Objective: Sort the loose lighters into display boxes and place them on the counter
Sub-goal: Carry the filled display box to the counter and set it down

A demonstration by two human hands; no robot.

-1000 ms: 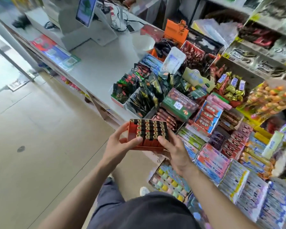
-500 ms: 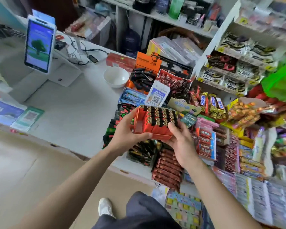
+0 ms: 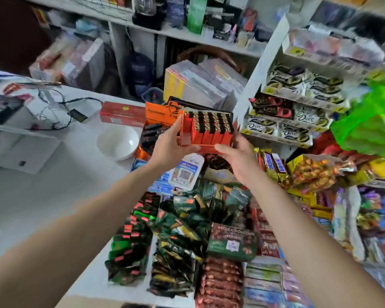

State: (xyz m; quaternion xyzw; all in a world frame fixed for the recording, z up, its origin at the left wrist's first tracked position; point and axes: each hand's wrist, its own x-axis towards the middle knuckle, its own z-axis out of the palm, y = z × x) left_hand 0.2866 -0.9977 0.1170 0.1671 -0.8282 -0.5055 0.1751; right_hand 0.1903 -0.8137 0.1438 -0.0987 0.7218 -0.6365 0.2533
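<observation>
Both hands have carried the box [image 3: 186, 132] farther out since half a second ago, from above the snack packets to just in front of the orange carton [image 3: 159, 112], and the bowl [image 3: 117, 142] now lies beside it rather than beyond it. The left hand [image 3: 168, 147] grips the box's left end, thumb along the lower front edge and fingers [image 3: 177, 124] curled up its side. The right hand [image 3: 239, 160] holds the lower right corner with the thumb on the front edge; its other fingers are hidden underneath. The box is held above the goods, tilted toward the camera. It is filled with orange lighters [image 3: 211, 127] standing in rows, black and gold tops up. The white bowl sits on the worktop [image 3: 53, 196] at 9 o'clock from the box. A QR card [image 3: 186, 172] stands at 6 o'clock. A chocolate rack [image 3: 282, 127] is at 3 o'clock, and Snickers bars [image 3: 273, 163] lie at 4 o'clock, near the right hand.
</observation>
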